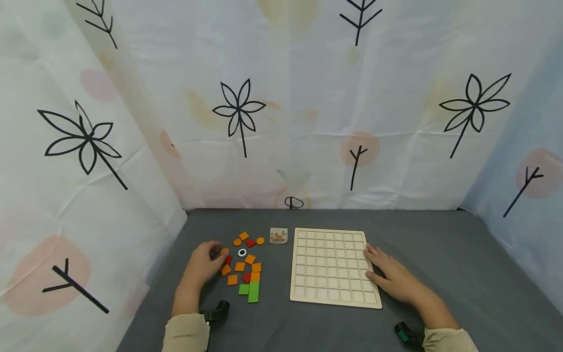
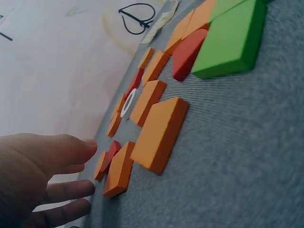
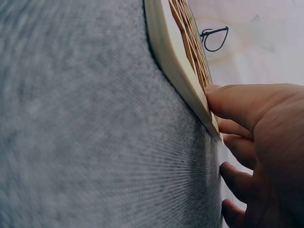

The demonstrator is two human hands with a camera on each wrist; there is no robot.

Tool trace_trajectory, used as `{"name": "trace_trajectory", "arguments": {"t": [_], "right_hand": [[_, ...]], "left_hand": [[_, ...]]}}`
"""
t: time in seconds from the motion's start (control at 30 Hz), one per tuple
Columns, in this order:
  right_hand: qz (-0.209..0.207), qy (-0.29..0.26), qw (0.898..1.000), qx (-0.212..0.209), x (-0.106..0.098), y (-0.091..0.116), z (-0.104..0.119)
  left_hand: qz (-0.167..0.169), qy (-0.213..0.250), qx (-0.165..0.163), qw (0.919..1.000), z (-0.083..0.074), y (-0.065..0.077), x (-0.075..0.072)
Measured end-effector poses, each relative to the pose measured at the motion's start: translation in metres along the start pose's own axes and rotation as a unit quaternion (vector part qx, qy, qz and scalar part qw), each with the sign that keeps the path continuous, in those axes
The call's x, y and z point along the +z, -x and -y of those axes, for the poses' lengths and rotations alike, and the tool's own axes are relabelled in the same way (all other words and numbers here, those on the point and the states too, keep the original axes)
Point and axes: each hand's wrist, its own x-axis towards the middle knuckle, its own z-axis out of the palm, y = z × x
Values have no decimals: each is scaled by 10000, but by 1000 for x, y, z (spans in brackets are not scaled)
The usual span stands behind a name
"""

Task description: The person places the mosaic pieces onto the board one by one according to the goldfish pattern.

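My left hand (image 1: pixel 205 261) is over the left edge of a group of flat coloured pieces, fingers loosely bent and apart. Closest to its fingertips are an orange disc (image 1: pixel 225 251), a red piece (image 1: pixel 228 260) and an orange square (image 2: pixel 118 171). In the left wrist view nothing shows between thumb and fingers. A pale wooden grid board (image 1: pixel 322 270) lies flat on the table, its square cells bare. Fairly straight, the fingers of my right hand (image 1: pixel 393 278) rest on the board's right edge, with the thumb touching the rim in the right wrist view.
More orange squares (image 1: pixel 239 267), a white ring (image 1: pixel 239 253) and green blocks (image 1: pixel 253 292) lie between the left hand and the board. A small printed card (image 1: pixel 278 235) is behind them. Patterned cloth (image 1: pixel 308 161) hangs at the back of the grey table (image 1: pixel 422 244).
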Motion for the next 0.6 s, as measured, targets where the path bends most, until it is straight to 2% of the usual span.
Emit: {"name": "trace_trajectory", "arguments": {"t": [0.27, 0.6], "right_hand": [[76, 36, 9999, 75, -3, 1, 3], [29, 163, 9999, 24, -2, 0, 4]], "left_hand": [[-277, -524, 67, 9982, -1, -3, 8], [-507, -682, -12, 9964, -2, -4, 13]]}}
